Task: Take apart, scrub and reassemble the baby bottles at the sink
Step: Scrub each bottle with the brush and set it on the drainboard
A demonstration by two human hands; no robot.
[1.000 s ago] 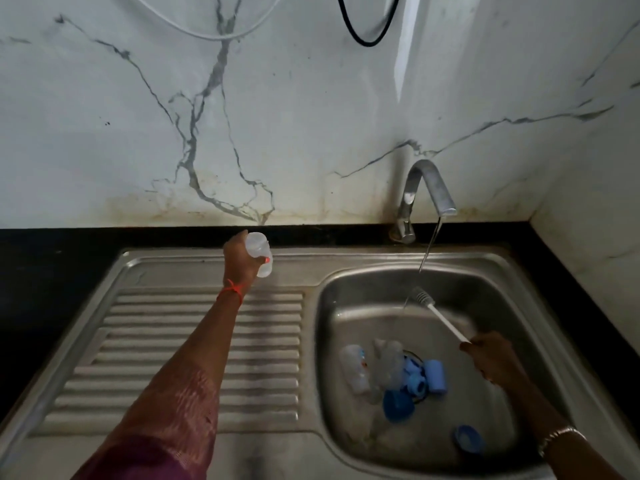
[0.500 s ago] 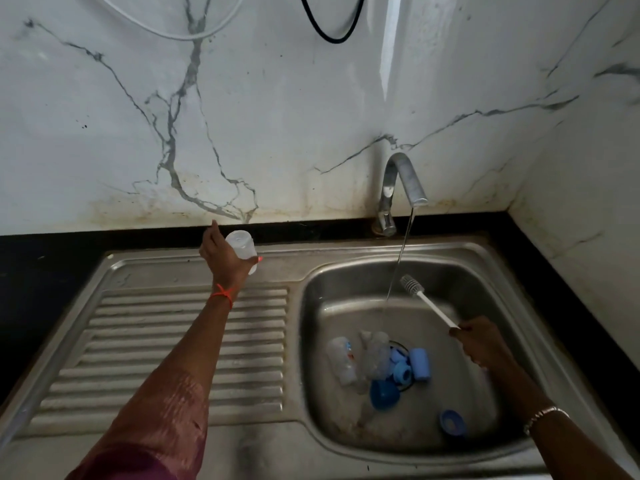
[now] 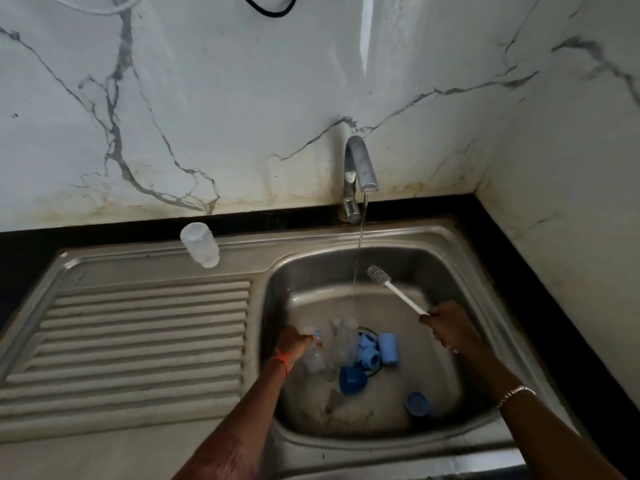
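Baby bottle [image 3: 313, 355], clear, is gripped in the basin [image 3: 301, 271] by the curled fingers of the left hand [image 3: 294, 344], long axis running toward the near rim, its red-and-blue print too blurred to be read. A bottle brush [image 3: 403, 295] is clenched by the right hand [image 3: 446, 329], bristles pointed up-left at the stream from the tap [image 3: 358, 161]. A second bottle [image 3: 200, 244] is stood tilted on the back ledge [image 3: 277, 237].

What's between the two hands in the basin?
Head view: clear plastic bottles, blue plastic caps and rings, and a thin water stream from the metal tap.
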